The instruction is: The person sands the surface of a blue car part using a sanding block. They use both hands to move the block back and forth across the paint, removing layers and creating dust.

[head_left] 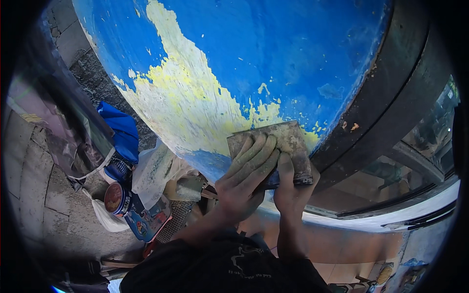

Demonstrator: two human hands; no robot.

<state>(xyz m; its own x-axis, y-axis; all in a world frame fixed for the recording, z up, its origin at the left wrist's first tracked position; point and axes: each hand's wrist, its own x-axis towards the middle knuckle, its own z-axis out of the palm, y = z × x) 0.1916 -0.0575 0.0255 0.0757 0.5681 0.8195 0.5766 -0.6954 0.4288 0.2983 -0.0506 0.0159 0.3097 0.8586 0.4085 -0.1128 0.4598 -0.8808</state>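
A wide, dirty metal scraper (288, 134) lies with its blade against a curved blue painted panel (273, 53). My left hand (242, 178) presses its outstretched fingers along the blade's left part, the thumb side toward the middle. My right hand (292, 190) grips the scraper's right side and lower edge, with a finger laid up the blade. The handle end is mostly hidden by my hands. Beyond the blade, a large patch (195, 105) shows pale, bare surface with flaky yellow edges. Small chips and yellow spots dot the blue near the blade's right corner.
Dark trim (351, 141) and a window (376, 178) border the panel on the right. Down at the left are an opened round tin (116, 198), a blue cloth bag (119, 134), clear plastic sheeting (151, 173) and a paved floor (63, 205).
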